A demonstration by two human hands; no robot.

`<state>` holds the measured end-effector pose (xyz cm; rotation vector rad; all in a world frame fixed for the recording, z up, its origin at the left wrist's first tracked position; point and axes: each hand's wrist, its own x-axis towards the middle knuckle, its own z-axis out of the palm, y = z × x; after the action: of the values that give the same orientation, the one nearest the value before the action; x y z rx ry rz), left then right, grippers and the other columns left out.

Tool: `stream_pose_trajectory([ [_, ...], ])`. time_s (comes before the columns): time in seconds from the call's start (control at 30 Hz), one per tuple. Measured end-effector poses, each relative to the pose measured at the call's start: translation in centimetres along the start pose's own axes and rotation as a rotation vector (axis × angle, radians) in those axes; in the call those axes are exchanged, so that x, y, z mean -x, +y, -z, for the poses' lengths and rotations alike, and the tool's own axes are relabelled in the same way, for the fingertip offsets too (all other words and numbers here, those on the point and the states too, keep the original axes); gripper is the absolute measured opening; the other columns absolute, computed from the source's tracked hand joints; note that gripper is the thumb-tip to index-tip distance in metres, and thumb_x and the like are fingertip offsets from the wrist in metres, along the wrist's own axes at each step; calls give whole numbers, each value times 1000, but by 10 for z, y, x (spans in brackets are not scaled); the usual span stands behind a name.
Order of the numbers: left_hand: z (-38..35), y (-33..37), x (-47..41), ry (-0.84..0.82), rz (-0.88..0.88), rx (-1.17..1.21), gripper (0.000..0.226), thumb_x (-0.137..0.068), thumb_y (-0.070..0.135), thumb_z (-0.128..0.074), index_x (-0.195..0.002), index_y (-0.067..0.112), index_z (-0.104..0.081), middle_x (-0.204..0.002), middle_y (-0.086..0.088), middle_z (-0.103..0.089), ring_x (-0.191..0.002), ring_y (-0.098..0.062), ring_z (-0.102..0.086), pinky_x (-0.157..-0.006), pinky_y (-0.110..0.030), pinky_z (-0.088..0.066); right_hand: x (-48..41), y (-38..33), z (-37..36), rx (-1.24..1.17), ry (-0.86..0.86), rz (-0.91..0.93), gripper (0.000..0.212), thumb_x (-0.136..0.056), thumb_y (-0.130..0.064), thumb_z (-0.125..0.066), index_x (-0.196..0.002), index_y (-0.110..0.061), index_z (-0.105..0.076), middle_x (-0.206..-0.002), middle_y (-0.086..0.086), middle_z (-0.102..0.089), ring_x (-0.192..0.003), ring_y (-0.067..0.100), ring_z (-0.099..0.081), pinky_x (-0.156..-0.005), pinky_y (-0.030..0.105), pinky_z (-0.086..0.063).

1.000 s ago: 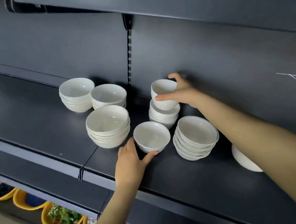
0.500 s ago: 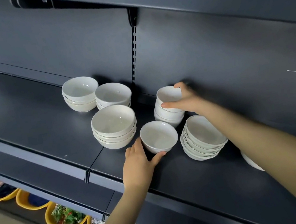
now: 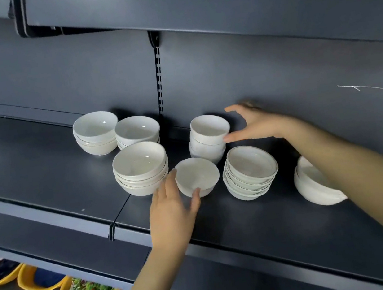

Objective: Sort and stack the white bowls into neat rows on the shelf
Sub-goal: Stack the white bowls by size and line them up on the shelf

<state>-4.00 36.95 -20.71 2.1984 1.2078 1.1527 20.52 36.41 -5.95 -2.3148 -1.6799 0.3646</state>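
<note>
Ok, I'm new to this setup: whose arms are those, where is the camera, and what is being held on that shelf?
There is no machine here. These are a person's two bare arms, filmed by one wide-angle camera worn on the head, which looks forward and down.

The dark grey metal shelf carries white ceramic bowls in stacks:
- a rear-left stack
- a second rear stack
- a wide front stack
- a tall stack of small deep bowls
- a stack of shallow rimmed bowls
- a far-right stack, partly hidden

The left hand holds a single white ceramic bowl between thumb and fingers. The right hand is open, with its fingers spread beside the tall stack's top bowl and its thumb at the rim. It holds nothing.
</note>
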Motion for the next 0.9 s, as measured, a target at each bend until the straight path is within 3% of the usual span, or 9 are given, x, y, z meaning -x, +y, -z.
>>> stream_pose_trajectory([
  [0.07,11,17,-19,30,-192,-47,58,-87,42,-57,-132,4,-53,-125,-11,-63,-112,-28,-57,-92,-38,-48,23,12,16,18,-80,-14,91,-76,-53,-74,-150,-31,-25,-158,-4,-21,-144,13,-21,-113,28,-23],
  [0.13,18,43,-41,-105,-305,-95,69,-86,50,-47,-139,5,-48,-132,-12,-59,-121,-28,-51,-99,-36,-42,47,26,31,1,-162,-56,92,-76,-53,-74,-151,-33,-25,-158,-9,-22,-145,10,-20,-114,26,-20],
  [0.23,11,83,-69,-373,-402,-178,73,-91,51,-52,-151,15,-31,-153,-4,-39,-141,-23,-32,-113,-33,-27,85,51,53,19,-226,-148,89,-77,-50,-73,-151,-33,-25,-158,-9,-24,-144,9,-23,-112,23,-20],
  [0.3,-3,108,-81,-473,-488,-204,71,-91,52,-53,-150,19,-32,-155,0,-35,-143,-20,-28,-114,-33,-26,113,71,66,63,-256,-222,91,-76,-53,-73,-151,-35,-24,-158,-11,-24,-144,9,-23,-116,26,-19],
  [0.37,-18,137,-88,-543,-553,-206,71,-90,55,-54,-149,21,-35,-155,1,-36,-143,-21,-28,-115,-33,-26,144,94,77,128,-261,-311,93,-74,-58,-73,-150,-38,-24,-157,-15,-25,-144,9,-24,-117,32,-20],
  [0.5,-50,201,-83,-699,-695,-259,77,-89,61,-52,-152,23,-29,-158,1,-29,-144,-23,-25,-116,-35,-25,214,137,96,168,-182,-442,92,-74,-52,-76,-149,-35,-27,-155,-15,-27,-143,12,-26,-110,28,-27],
  [0.7,-104,281,-51,-858,-810,-199,79,-85,64,-56,-150,26,-31,-157,4,-29,-144,-20,-26,-115,-37,-28,302,199,113,204,-133,-632,94,-72,-54,-76,-150,-35,-26,-154,-13,-30,-141,13,-30,-113,29,-26],
  [0.9,-149,345,-2,-1015,-857,-205,81,-86,60,-59,-151,20,-30,-157,2,-29,-142,-20,-30,-113,-34,-29,358,255,127,163,-160,-778,86,-81,-44,-73,-150,-39,-23,-150,-8,-36,-134,18,-39,-93,24,-34],
])
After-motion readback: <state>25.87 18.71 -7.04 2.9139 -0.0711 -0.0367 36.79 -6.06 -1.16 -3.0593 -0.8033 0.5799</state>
